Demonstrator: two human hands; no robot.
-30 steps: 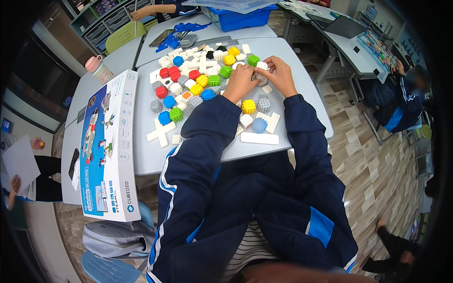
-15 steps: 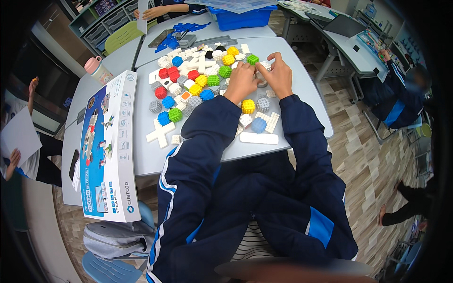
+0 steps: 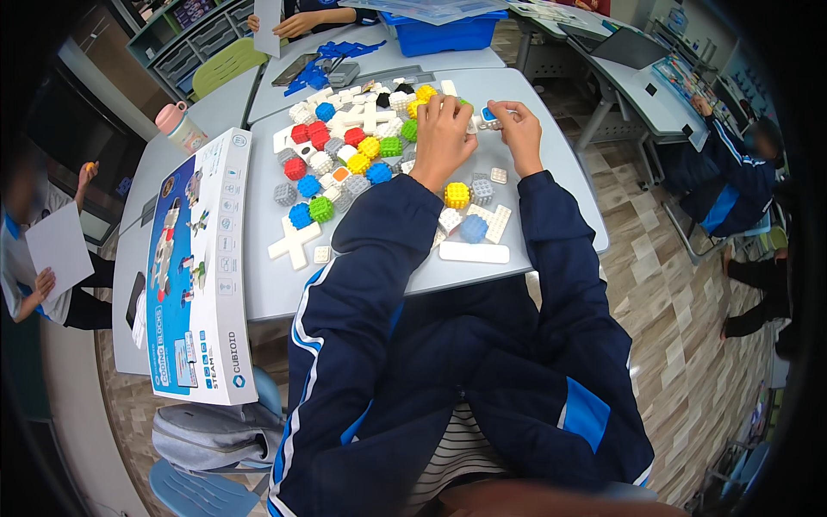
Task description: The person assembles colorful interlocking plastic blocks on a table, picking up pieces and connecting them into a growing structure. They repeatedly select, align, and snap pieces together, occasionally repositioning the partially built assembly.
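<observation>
Over the far right part of the block pile, my right hand (image 3: 522, 138) pinches a small white block with a blue face (image 3: 488, 115). Close beside it, my left hand (image 3: 446, 140) has its fingers curled down around a white piece (image 3: 471, 126), mostly covered by the fingers. A small gap parts the two hands. Nearer to me lie a yellow studded cube (image 3: 457, 195), a grey studded cube (image 3: 481, 192), a white square tile (image 3: 499, 175), a light blue block (image 3: 474, 228) and a long white bar (image 3: 474, 252).
Left of my arms spread several red, blue, yellow, green and white studded cubes, with a white cross piece (image 3: 295, 243). A large kit box (image 3: 198, 276) stands at the table's left, near a bottle (image 3: 181, 127). Beyond are blue straps (image 3: 326, 65) and a blue bin (image 3: 444, 34).
My hands have drawn apart a little, and the block in my right hand now shows its blue face. At the left, another person with a white sheet has shifted.
</observation>
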